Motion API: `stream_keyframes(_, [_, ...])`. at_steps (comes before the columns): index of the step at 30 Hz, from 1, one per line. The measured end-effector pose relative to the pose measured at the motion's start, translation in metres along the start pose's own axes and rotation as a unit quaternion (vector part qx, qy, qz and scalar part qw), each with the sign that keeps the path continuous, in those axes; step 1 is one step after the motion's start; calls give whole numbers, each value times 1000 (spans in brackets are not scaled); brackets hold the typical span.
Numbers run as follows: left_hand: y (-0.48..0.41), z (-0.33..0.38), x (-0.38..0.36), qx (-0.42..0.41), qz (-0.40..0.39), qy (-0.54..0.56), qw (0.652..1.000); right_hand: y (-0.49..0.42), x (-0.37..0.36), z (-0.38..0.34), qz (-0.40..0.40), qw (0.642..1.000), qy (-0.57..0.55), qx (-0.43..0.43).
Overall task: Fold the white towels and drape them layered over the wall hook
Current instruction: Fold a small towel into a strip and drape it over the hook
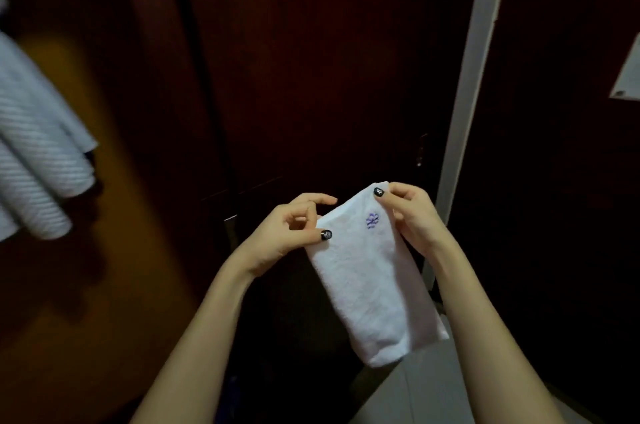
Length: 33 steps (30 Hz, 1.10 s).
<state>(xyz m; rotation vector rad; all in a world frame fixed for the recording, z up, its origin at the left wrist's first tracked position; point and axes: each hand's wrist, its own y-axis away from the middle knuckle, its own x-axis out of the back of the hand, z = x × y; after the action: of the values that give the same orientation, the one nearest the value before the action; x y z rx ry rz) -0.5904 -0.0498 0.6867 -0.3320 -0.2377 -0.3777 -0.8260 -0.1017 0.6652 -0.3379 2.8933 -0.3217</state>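
I log one folded white towel (374, 285), purple emblem (372, 219) near its top edge, held up before a dark wooden door (311, 59). The left hand (287, 233) pinches its upper left corner, thumb on the front face; the right hand (412, 215) pinches the upper right corner. Far left: pale striped cloths (41, 160) hanging, blurred.

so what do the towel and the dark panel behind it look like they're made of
Towel: soft woven cloth, likely cotton terry; matte, fuzzy nap, purple stitched emblem. Panel: probably wood or veneer, dark reddish-brown with a faint sheen; too dim to be sure.
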Motion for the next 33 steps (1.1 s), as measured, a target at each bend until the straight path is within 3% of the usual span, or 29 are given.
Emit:
stream_keyframes(9, [118, -25, 49, 55, 129, -67, 988, 65, -101, 39, 66, 994, 66, 52])
stream_keyframes(16, [170, -22, 68, 21, 271, -73, 960, 93, -155, 47, 55, 993, 74, 67])
stream_keyframes(21, [212, -33, 72, 29, 378, -133, 916, 110, -184, 60, -6, 998, 64, 9])
stream_keyframes(25, [244, -50, 68, 83, 438, -151, 883, 126, -205, 74, -62, 992, 112, 1])
stream_keyframes(29, [268, -56, 64, 158, 438, -175, 868, 131, -224, 84, -102, 985, 140, -1])
stream_keyframes(33, [277, -48, 60, 185, 337, -119, 916, 137, -238, 87, -177, 969, 169, 33])
